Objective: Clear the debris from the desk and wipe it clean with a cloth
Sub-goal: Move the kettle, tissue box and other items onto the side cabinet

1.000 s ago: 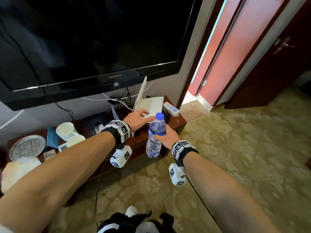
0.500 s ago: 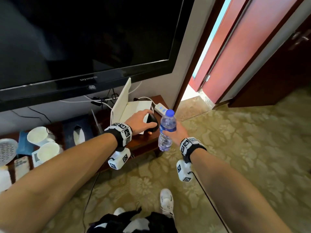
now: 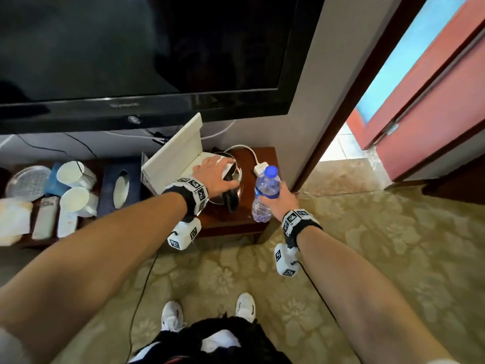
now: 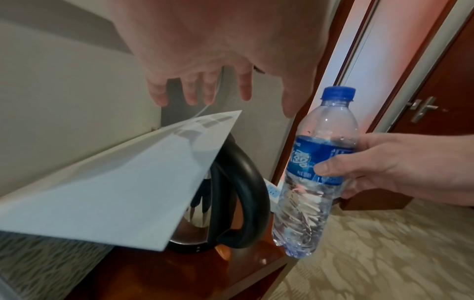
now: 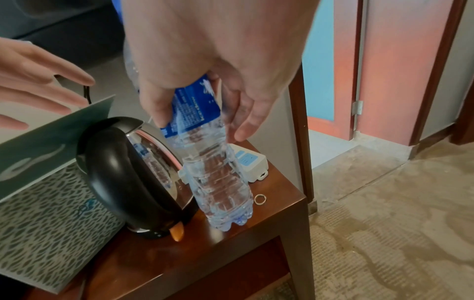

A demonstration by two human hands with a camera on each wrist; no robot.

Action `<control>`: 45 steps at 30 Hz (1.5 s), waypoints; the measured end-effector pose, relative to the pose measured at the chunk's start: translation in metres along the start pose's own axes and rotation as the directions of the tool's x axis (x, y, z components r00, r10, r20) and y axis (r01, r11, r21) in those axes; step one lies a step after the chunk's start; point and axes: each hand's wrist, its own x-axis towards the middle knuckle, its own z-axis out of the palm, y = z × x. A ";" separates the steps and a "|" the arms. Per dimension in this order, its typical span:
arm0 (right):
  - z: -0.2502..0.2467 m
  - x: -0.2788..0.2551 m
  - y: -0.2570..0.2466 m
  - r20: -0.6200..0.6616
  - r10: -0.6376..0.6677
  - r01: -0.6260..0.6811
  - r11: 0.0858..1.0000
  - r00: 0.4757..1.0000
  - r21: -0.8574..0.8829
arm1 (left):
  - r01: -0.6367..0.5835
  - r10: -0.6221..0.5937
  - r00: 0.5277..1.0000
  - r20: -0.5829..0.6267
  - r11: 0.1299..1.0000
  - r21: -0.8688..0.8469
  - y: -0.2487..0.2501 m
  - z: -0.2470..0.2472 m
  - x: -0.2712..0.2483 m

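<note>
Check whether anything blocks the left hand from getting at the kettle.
Yes. A white card lies tilted over the kettle, directly beneath the open left hand. It covers the kettle's top. The black handle side stays exposed, next to the water bottle held by the right hand.

Left hand (image 3: 214, 174) fingers spread; right hand (image 3: 282, 199) fingers curled, gripping.

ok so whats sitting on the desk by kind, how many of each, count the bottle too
cups: 2
remotes: 2
kettle: 1
water bottle: 1, gripped in the right hand
power strip: 1
tissue box: 1
round metal tray: 1
open white box: 1
small ring: 1
total: 11
</note>
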 end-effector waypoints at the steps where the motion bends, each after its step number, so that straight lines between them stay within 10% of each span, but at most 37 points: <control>1: 0.000 0.004 0.000 0.016 -0.009 0.010 1.000 1.000 -0.009 | 0.011 -0.011 1.000 0.003 1.000 0.024 0.003 0.001 0.001; 31: 0.021 0.050 0.005 0.136 -0.101 0.114 0.989 0.986 -0.092 | 0.118 -0.119 0.990 0.079 0.993 0.015 -0.037 0.014 0.004; 45: 0.015 0.025 0.007 0.148 0.065 -0.069 0.997 0.987 0.019 | 0.154 -0.153 0.988 0.024 0.988 -0.026 -0.032 0.015 -0.025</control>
